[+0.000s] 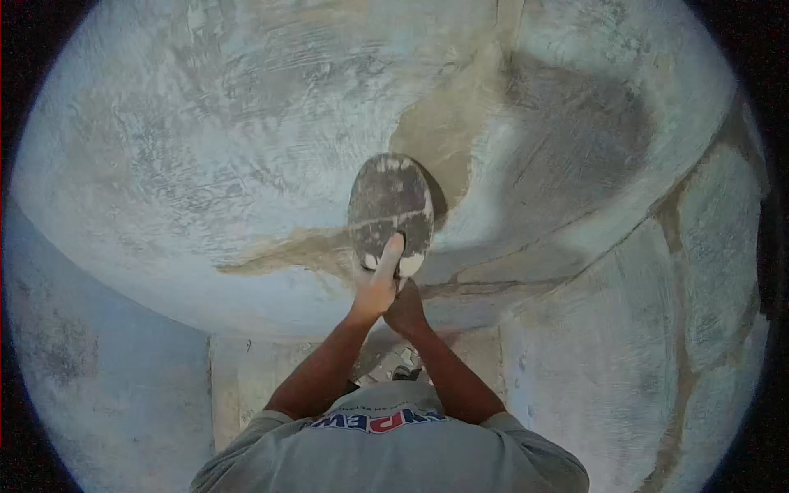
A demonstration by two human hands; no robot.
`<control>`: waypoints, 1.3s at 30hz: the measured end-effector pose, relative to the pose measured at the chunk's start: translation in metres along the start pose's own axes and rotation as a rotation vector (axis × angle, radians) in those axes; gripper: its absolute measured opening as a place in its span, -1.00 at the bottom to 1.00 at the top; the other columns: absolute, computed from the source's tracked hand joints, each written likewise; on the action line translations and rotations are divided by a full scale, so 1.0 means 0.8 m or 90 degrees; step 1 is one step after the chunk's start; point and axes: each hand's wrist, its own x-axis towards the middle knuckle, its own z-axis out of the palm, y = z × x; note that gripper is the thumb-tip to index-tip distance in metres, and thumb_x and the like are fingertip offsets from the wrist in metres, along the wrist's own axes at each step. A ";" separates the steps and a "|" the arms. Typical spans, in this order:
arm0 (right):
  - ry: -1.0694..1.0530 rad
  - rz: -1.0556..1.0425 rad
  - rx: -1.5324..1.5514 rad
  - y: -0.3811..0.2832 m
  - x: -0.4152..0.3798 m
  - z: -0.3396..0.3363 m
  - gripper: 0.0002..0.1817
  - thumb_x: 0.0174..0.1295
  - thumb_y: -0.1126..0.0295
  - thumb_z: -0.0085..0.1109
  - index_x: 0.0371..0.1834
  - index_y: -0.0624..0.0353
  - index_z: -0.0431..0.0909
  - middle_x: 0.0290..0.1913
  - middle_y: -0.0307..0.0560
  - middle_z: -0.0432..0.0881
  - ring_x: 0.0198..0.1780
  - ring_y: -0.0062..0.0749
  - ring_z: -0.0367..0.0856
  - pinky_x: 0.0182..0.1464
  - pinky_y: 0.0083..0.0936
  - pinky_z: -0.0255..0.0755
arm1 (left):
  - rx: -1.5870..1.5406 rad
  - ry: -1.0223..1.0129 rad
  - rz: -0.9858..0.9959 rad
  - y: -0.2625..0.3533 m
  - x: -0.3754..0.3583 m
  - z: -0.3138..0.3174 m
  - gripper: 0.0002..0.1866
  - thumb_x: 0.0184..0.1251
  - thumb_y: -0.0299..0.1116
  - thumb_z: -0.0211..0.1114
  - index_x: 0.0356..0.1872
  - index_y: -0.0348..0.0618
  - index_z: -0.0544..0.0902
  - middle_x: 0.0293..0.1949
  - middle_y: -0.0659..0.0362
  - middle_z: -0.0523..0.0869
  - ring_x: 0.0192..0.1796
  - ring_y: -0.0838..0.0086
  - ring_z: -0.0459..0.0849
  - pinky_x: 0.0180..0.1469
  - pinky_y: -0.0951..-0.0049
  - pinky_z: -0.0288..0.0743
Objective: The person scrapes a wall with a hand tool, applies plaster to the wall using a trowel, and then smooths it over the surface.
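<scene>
A dark oval, paddle-like tool (390,197), scuffed and spotted white, stands out in front of the pale curved surface; whether it touches is hard to tell. My left hand (376,289) is closed round its lower end, the thumb stretched up along the near face. Close below and to the right, my right hand (403,308) is closed at the tool's bottom end, its fingers mostly hidden. Behind the tool runs a beige patch (440,127) on the surface, with another beige strip (296,251) to the left.
The curved, rough bluish-white surface (222,148) overhangs in front of me. A dark shadow (575,140) falls on its right side. Walls flank me: a blue-grey one (99,353) at left and one with brown seams (608,370) at right. Rubble (407,357) lies on the ground below.
</scene>
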 end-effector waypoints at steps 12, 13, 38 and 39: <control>-0.080 -0.165 0.167 -0.040 0.033 -0.019 -0.75 0.26 0.40 0.13 -0.32 0.46 0.44 -0.28 0.23 0.53 -0.22 0.00 0.50 -0.14 -0.09 0.34 | 0.047 0.027 -0.021 0.042 0.024 0.021 -0.58 0.31 -0.32 0.40 0.09 -0.34 0.55 -0.06 0.14 0.68 -0.05 0.51 0.62 -0.02 0.46 0.49; -0.057 -0.113 0.163 -0.036 0.029 -0.016 -0.75 0.27 0.40 0.13 -0.29 0.46 0.45 -0.28 0.23 0.54 -0.22 -0.01 0.51 -0.15 -0.09 0.34 | 0.067 0.002 -0.008 0.039 0.024 0.014 -0.53 0.32 -0.27 0.40 0.13 -0.35 0.52 -0.02 0.12 0.67 0.00 0.48 0.61 0.02 0.46 0.48; -0.067 -0.087 0.303 -0.089 0.001 0.003 -0.64 0.32 0.41 0.09 0.14 0.37 0.43 0.05 0.04 0.60 0.03 -0.31 0.52 0.08 -0.31 0.40 | 0.048 0.000 0.051 0.072 0.016 0.022 -0.54 0.27 -0.18 0.44 0.01 -0.38 0.62 -0.10 0.07 0.72 -0.13 0.48 0.64 -0.04 0.46 0.51; -0.002 -0.167 0.315 -0.099 0.004 0.002 -0.65 0.32 0.41 0.09 0.11 0.37 0.45 0.00 0.03 0.62 0.02 -0.31 0.53 0.07 -0.33 0.40 | 0.064 0.004 0.066 0.071 0.020 0.025 -0.54 0.27 -0.19 0.44 0.01 -0.37 0.62 -0.10 0.07 0.72 -0.13 0.48 0.64 -0.05 0.46 0.51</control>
